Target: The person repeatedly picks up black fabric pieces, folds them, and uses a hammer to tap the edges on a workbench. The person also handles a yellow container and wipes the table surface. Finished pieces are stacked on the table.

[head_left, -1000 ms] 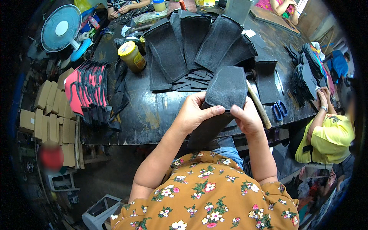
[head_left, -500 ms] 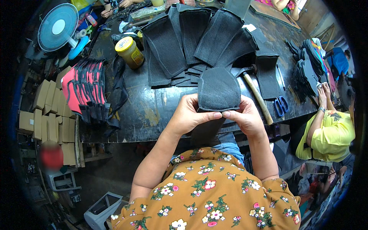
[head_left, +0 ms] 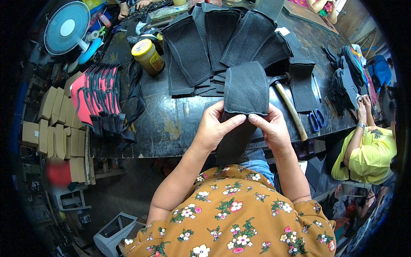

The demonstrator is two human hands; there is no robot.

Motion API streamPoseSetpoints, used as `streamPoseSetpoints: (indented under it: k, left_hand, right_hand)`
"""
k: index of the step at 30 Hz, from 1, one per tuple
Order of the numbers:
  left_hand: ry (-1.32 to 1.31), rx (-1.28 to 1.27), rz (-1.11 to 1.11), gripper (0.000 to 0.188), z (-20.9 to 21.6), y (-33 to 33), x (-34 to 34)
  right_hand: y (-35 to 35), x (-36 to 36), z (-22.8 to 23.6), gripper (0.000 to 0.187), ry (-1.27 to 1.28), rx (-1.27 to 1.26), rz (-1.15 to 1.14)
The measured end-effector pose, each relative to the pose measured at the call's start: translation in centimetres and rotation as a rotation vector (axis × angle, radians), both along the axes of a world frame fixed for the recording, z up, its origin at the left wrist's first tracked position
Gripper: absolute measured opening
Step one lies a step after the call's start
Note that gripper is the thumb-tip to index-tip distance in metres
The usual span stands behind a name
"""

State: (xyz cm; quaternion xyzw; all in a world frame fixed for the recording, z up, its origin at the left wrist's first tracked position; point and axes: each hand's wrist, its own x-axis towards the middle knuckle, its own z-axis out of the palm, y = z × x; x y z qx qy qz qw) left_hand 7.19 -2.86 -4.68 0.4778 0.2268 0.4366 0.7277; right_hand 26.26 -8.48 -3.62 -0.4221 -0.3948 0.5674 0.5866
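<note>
Between my two hands is a black fabric piece (head_left: pixel 247 88) with a stitched edge, folded so that one part stands up and the other hangs below the table's front edge. My left hand (head_left: pixel 217 126) grips its left side, the thumb along the stitched fold. On the right side my right hand (head_left: pixel 274 127) pinches it the same way, and the thumb tips nearly meet. Fingers behind the fabric are hidden. Similar black fabric pieces (head_left: pixel 186 53) lie fanned out just beyond. A hammer (head_left: pixel 291 111) with a wooden handle rests right of my right hand, beside blue-handled scissors (head_left: pixel 316 120).
A yellow-lidded jar (head_left: pixel 149 60) stands on the dark table (head_left: pixel 171 141). Left of it sits a stack of pink-and-black pieces (head_left: pixel 96 96). A fan (head_left: pixel 67 28) is at the far left, cardboard boxes (head_left: pixel 55 124) below it. A person in yellow (head_left: pixel 370 147) works at right beside stacked dark pieces (head_left: pixel 342 81).
The raised part of the fabric piece stands a little higher and looks smoother. My hands keep their hold, with the thumbs slightly farther apart. The whole view has shifted a little.
</note>
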Motion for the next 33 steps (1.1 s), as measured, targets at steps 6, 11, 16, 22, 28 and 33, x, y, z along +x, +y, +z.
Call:
streamPoseSetpoints:
  k: [6,11,16,22,28,33]
  left_hand:
    - [-0.228,-0.223,-0.124,0.024,-0.2,0.4,-1.1]
    - [-0.041,-0.062,0.007,0.025,0.5,0.3,-0.9]
    - [0.113,0.054,0.131,0.027,-0.1,-0.1,-0.3]
    - [0.402,0.254,0.304,0.036,-1.6,-0.6,-0.5]
    - [0.583,0.512,0.479,0.059,-1.3,-0.4,-1.1]
    - [0.771,0.618,0.231,0.051,-1.3,0.1,-1.6]
  right_hand:
    - [0.2,1.2,-0.4,0.027,0.034,0.022,0.026]
    - [0.5,1.4,-0.4,0.027,-0.038,0.038,0.074]
    - [0.8,1.2,0.0,0.023,-0.19,0.025,0.137]
    - [1.0,4.0,0.2,0.022,-0.53,-0.142,0.246]
    - [-0.6,9.0,-3.1,0.06,-1.628,0.209,-0.466]
    - [-0.4,12.0,-4.4,0.054,-1.614,-0.031,-0.334]
